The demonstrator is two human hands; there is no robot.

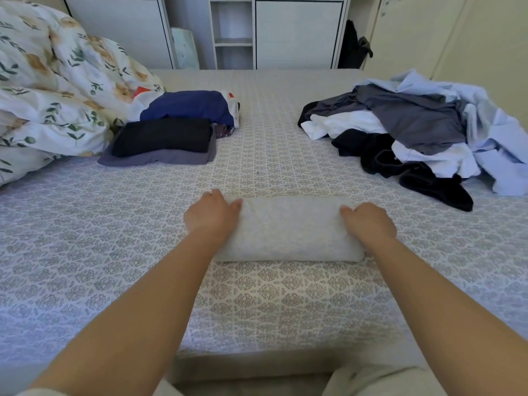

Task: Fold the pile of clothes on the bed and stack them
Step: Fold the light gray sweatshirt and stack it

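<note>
One head-worn wide-angle view looks forward and down, close over the bed; wardrobe beyond.

A home bedroom is showing here. A bed in a patterned sheet is filling the view, with a floral duvet bunching at ten o'clock. Folded clothes are sitting at eleven o'clock and a loose laundry pile is lying at two. A white wardrobe with open shelves is standing at twelve o'clock.
</note>
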